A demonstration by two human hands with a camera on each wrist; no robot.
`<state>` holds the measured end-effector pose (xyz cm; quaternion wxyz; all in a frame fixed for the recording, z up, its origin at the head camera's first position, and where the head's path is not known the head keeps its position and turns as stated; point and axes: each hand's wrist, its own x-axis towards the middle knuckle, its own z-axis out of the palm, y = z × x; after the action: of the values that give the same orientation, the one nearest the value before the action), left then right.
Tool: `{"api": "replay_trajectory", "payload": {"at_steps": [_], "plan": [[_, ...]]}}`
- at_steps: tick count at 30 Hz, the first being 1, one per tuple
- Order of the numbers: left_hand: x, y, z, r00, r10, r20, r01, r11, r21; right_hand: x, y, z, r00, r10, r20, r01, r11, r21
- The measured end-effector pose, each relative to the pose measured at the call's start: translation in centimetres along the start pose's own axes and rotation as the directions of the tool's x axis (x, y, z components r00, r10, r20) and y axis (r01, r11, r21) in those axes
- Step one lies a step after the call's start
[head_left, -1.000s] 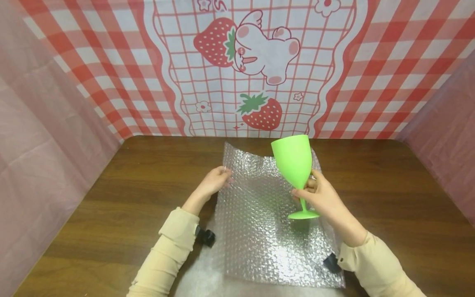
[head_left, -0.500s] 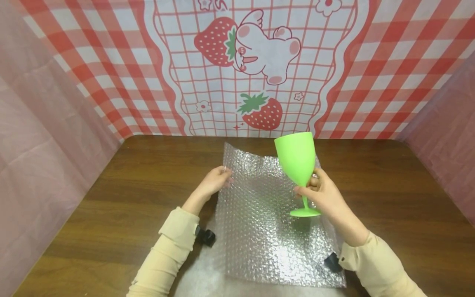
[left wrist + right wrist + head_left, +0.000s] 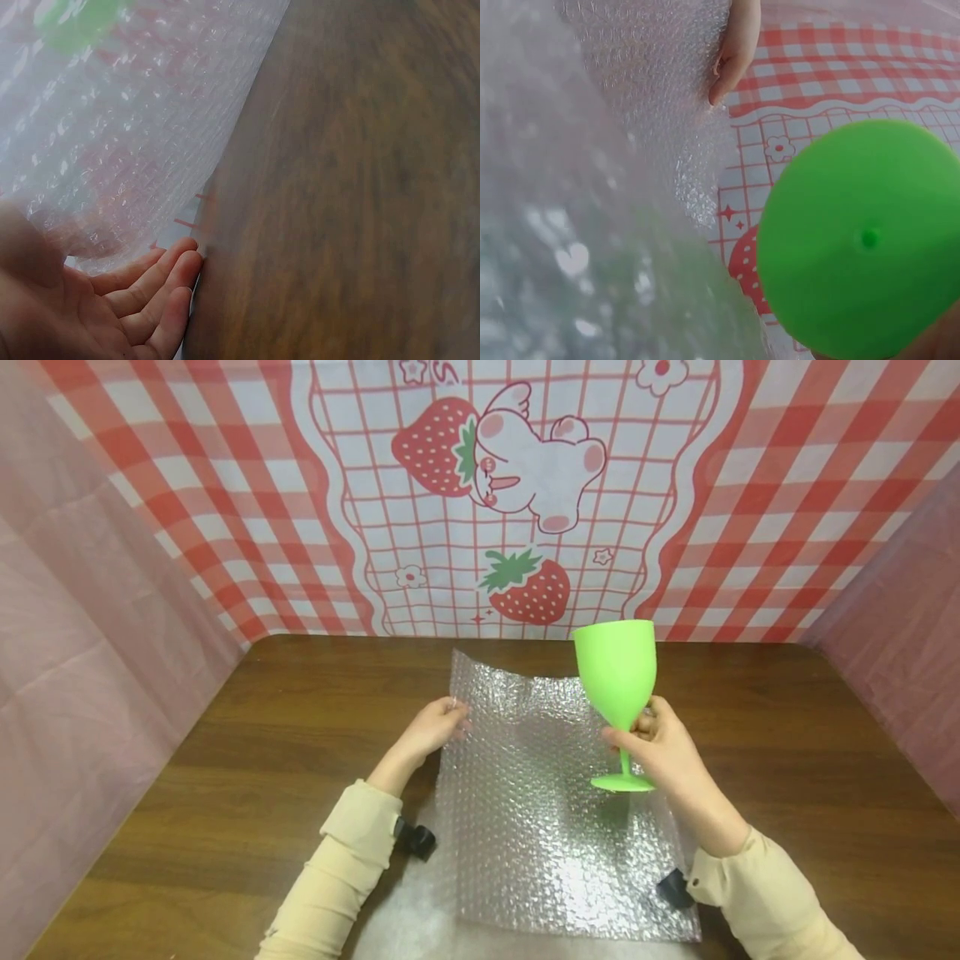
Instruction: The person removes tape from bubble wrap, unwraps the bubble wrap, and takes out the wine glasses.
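Observation:
A bright green plastic goblet (image 3: 617,668) is upright above the right part of a clear sheet of bubble wrap (image 3: 525,802). My right hand (image 3: 678,768) grips the goblet around the top of its stem, just under the bowl. In the right wrist view the underside of the goblet's round foot (image 3: 832,225) fills the right side. My left hand (image 3: 433,724) holds the bubble wrap's left edge near its far corner. In the left wrist view the thumb shows blurred through the bubble wrap (image 3: 127,150), and the fingers (image 3: 154,300) lie just beyond its edge.
The bubble wrap lies over a brown wooden table (image 3: 300,760). A pale translucent sheet (image 3: 412,902) shows near the front edge. Behind the table hangs a red checked cloth (image 3: 262,485), with pink cloth (image 3: 97,610) at the sides. Each sleeve carries a small black camera (image 3: 416,839).
My right hand has carried the goblet a little to the right and slightly up in the head view, and it stands straighter. The left hand and the bubble wrap stay nearly where they were.

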<state>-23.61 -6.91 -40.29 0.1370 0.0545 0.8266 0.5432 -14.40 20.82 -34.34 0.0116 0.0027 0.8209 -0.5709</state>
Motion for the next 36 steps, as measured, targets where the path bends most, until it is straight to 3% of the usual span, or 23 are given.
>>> {"api": "replay_trajectory", "payload": {"at_steps": [36], "plan": [[0.10,-0.15,0.30,1.000,-0.014,-0.019,0.014,1.000,0.021,0.38,0.45,-0.92,0.998,-0.046,-0.053,0.043,0.998,-0.047]]}}
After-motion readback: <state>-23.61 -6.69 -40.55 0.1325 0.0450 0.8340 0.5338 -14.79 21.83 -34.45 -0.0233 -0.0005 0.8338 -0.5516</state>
